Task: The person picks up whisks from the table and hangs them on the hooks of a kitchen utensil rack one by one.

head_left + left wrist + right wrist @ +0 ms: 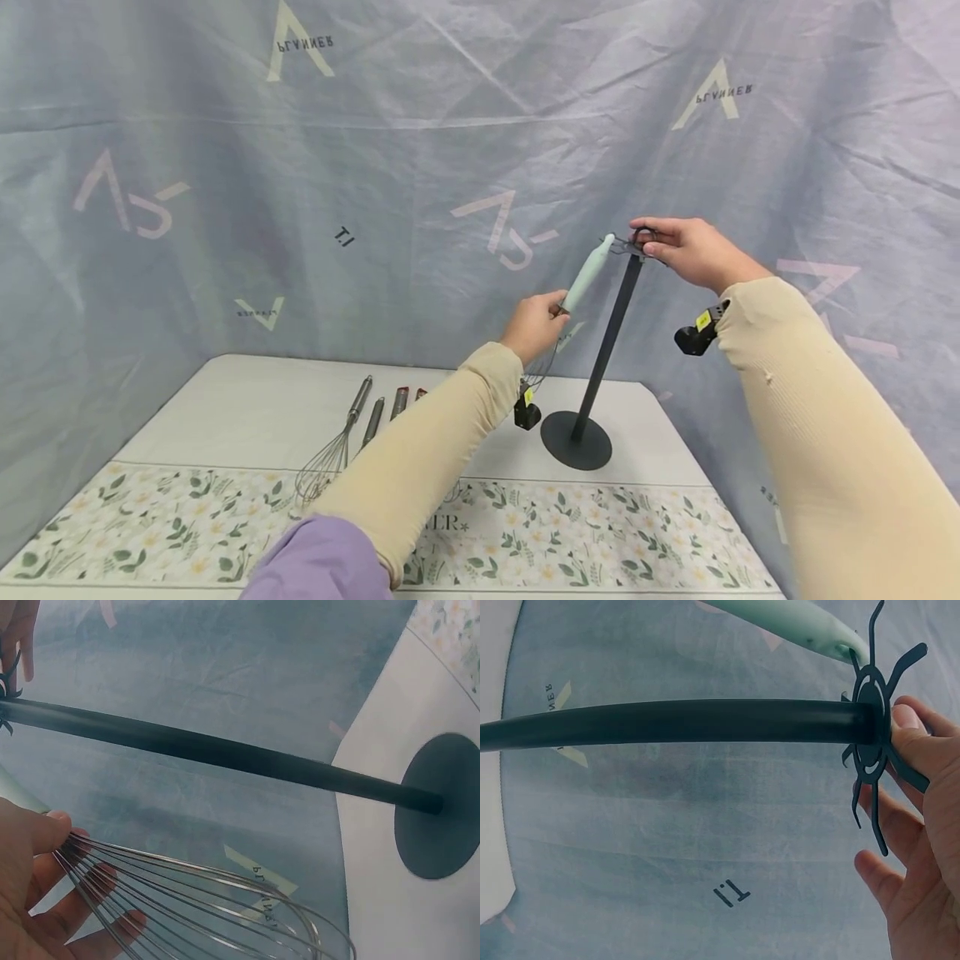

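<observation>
My left hand [534, 323] pinches a whisk with a mint-green handle [588, 273] where its wires begin. The wire loops [217, 885] hang below the fingers in the left wrist view. A black utensil stand [609, 342] rises from a round base, with a ring of curved hooks [874, 742] on top. My right hand [701, 250] holds that top by its hooks, thumb and fingers round it. In the right wrist view the handle's holed end [851, 649] meets one hook; I cannot tell whether the hook passes fully through.
Left of the stand, a metal whisk [330, 454] lies on the white table [247, 400]. Several dark-handled utensils [375, 421] beside it are partly hidden by my left arm. A floral runner [570, 533] covers the table's front; a grey-blue curtain [390, 208] hangs behind.
</observation>
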Demonstrator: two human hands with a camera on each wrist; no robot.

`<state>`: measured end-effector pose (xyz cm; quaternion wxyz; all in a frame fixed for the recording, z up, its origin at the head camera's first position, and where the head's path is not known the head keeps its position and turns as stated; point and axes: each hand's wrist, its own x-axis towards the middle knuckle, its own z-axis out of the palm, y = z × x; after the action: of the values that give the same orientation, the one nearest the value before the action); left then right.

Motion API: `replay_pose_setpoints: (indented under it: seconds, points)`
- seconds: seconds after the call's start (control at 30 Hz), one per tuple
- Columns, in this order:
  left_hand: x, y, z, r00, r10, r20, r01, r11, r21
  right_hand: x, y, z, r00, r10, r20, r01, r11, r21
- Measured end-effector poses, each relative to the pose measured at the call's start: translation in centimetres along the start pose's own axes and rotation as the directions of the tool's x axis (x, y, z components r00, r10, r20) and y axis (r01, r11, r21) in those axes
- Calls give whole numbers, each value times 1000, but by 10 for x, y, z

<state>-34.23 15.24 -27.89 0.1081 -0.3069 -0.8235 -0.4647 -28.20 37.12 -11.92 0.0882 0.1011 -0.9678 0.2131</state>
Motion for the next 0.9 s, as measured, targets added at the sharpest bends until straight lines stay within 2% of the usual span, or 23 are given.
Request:
replay_pose_setpoints:
  seconds: [0.13, 0.27, 0.43, 0.53, 0.67, 0.9]
  points:
    - [1, -5, 4, 1000, -9, -7, 9, 998, -57, 0, -2, 0, 1000, 4, -1, -4, 1000, 8]
    - [-1, -10, 9, 1000, -3, -3, 3, 1000, -23, 0, -2, 1, 1000, 15, -14, -15, 1000, 9]
    - [-10, -22, 15, 998, -46, 53, 47, 999, -13, 0, -1, 3, 1000, 22, -7, -22, 1000, 14]
    - [-17, -30, 18, 990, -104, 92, 109, 993, -50, 0, -1, 3, 1000, 21, -4, -21, 1000, 8]
    - [-26, -41, 23, 973, -163, 163, 180, 979, -99, -1, -1, 3, 1000, 18, -5, -18, 1000, 4]
    - [-36, -62, 33, 957, -189, 220, 226, 962, -154, -1, -1, 2, 1000, 30, 1, -30, 999, 11]
